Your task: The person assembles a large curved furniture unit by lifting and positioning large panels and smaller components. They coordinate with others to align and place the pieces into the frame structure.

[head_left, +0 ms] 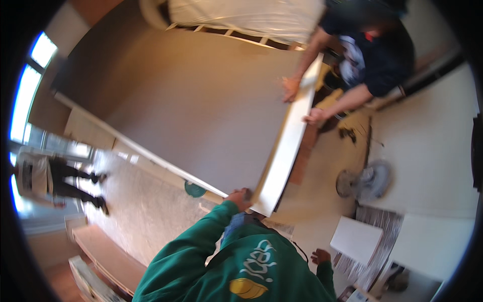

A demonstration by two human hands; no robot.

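two people grip one big grey board near a floor fan.

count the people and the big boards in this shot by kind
people besides the wearer: 2, a co-worker in a dark shirt and a person standing by the window
large grey panels: 1, the panel, gripped by the wearer's left hand
white boards on the floor: 1
total: 4

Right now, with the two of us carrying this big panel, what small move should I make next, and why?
Probably bring your right hand up to the white edge of the panel. Only your left hand grips its near corner, and the right hangs free below, while the co-worker's hands both hold the far end.
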